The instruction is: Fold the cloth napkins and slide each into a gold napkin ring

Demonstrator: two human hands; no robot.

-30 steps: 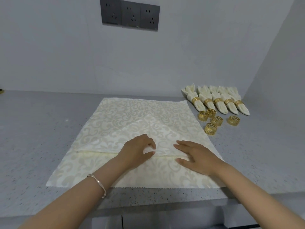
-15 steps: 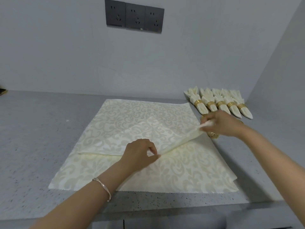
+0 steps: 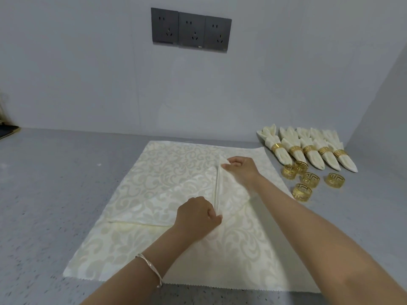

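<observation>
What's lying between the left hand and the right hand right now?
Head view: only the napkin being folded. Its raised crease runs from the left hand up to the right hand, both pinching it.

Here we are in a plain indoor work corner: a grey speckled table (image 3: 44, 194) against bare pale walls (image 3: 77, 84), three dark sockets (image 3: 191, 29) overhead, ringed napkins (image 3: 315, 159) and spare gold rings (image 3: 310, 179) lined up.

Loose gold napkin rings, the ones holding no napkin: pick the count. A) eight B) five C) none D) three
B: five loose gold rings lie on the counter, just in front of the row of five finished napkins.
</observation>
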